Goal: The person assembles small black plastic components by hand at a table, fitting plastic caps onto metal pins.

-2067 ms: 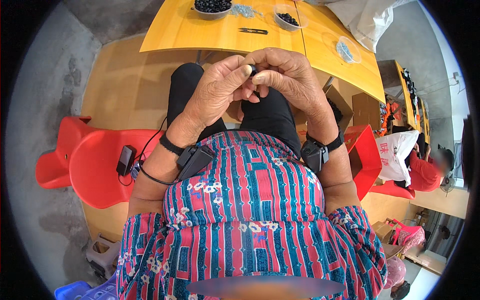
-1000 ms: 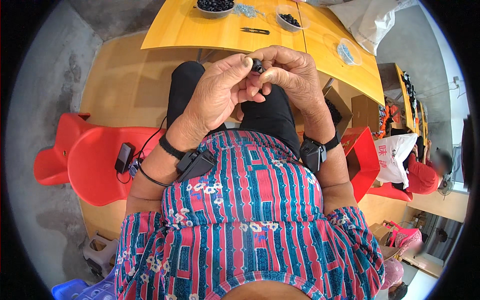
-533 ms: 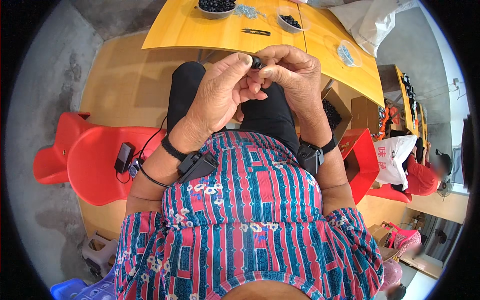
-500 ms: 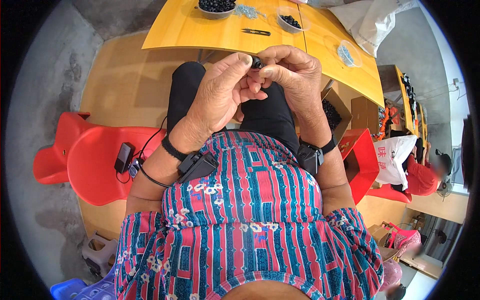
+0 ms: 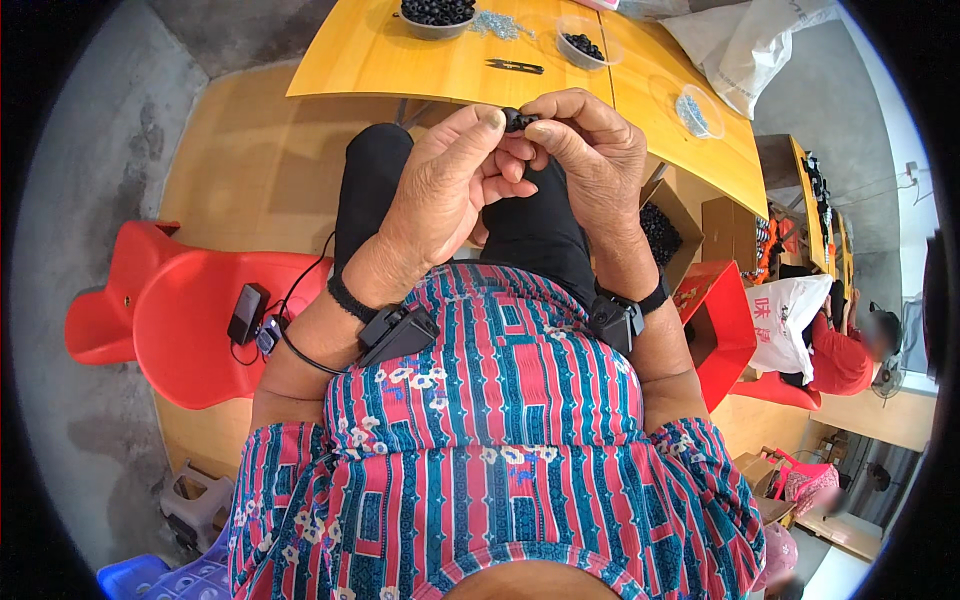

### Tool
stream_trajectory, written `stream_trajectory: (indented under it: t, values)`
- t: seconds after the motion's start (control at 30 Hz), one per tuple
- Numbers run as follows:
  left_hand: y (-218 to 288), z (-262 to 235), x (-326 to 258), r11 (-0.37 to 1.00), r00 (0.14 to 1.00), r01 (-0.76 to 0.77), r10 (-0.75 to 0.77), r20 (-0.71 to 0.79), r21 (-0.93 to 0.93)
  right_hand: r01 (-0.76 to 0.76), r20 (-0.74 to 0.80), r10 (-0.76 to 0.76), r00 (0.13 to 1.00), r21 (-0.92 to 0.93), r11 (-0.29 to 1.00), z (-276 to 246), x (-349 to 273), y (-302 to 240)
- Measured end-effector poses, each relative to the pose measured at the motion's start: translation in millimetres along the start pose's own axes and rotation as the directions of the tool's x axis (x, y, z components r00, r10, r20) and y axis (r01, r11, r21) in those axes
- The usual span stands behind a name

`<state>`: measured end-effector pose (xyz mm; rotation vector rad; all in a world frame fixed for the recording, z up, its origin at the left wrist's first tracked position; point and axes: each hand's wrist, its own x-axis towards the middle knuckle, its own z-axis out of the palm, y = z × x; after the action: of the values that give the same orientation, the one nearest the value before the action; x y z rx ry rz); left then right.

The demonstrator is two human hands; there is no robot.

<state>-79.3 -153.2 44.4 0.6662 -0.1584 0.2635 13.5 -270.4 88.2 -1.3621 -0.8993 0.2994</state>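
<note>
Close to the table edge, above my lap, a small round black part (image 5: pixel 516 121) sits between the fingertips of both hands. My left hand (image 5: pixel 452 178) pinches it from the left with thumb and forefinger, the other fingers curled below. My right hand (image 5: pixel 596 150) pinches its right side with thumb and forefinger. Fingertips hide part of it, so its exact kind cannot be made out. Beyond the hands, on the table, lie black thread snips (image 5: pixel 514 66).
On the yellow table (image 5: pixel 370 60) are a bowl of black parts (image 5: pixel 436 27), loose clear pieces (image 5: pixel 497 25), a tub of black parts (image 5: pixel 583 60) and a tub of clear pieces (image 5: pixel 692 118). Red chairs (image 5: pixel 190 325) stand left; a box of black parts (image 5: pixel 660 232) stands right.
The black part has turned slightly, and more of it shows between the fingertips. My right thumb and forefinger have shifted a little on it. Both hands stay in nearly the same place.
</note>
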Motion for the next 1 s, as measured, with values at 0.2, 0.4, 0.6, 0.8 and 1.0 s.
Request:
stream_trajectory:
  t: [0.2,0.4,0.6,0.8,1.0]
  values:
    - [-0.2,1.9,-0.3,0.999,1.0,-0.013,0.013,-0.014,0.034,-0.003,-0.006,0.003,1.0,0.008,1.0,-1.1,-0.1,0.5]
    - [-0.3,1.7,-1.4,0.998,0.998,-0.003,0.007,-0.061,0.055,-0.003,-0.019,0.003,1.0,0.009,1.0,-0.8,-0.5,0.7]
    - [-0.2,1.5,-1.5,0.997,0.995,0.014,-0.006,-0.097,0.076,0.019,-0.041,-0.021,0.999,-0.052,0.998,0.4,-0.9,-0.8]
    - [-1.0,0.2,-1.7,0.998,0.993,0.006,0.001,-0.115,0.066,0.103,-0.053,-0.115,0.992,-0.195,0.975,4.1,-0.3,-4.0]
    - [0.2,-2.4,-2.6,0.993,0.994,0.014,-0.001,-0.112,0.116,0.26,0.014,-0.292,0.956,-0.498,0.827,2.2,3.0,-5.7]
